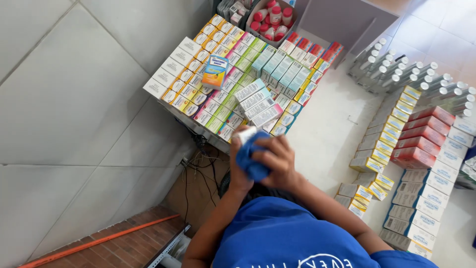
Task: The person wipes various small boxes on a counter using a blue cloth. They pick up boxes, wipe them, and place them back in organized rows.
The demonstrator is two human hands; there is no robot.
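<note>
My left hand (236,171) grips a small white box (245,134), of which only the top end shows. My right hand (280,160) presses a blue cloth (251,160) against that box, and the cloth covers most of it. Both hands are held close together just in front of the near edge of a shelf packed with rows of small medicine boxes (233,79). My blue shirt fills the bottom of the view.
A blue and orange box (214,72) lies on top of the rows. A tub of red-capped bottles (271,20) stands at the back. White-capped bottles (406,74), red boxes (426,134) and more cartons (421,198) cover the white surface on the right. Cables (198,166) hang below the shelf.
</note>
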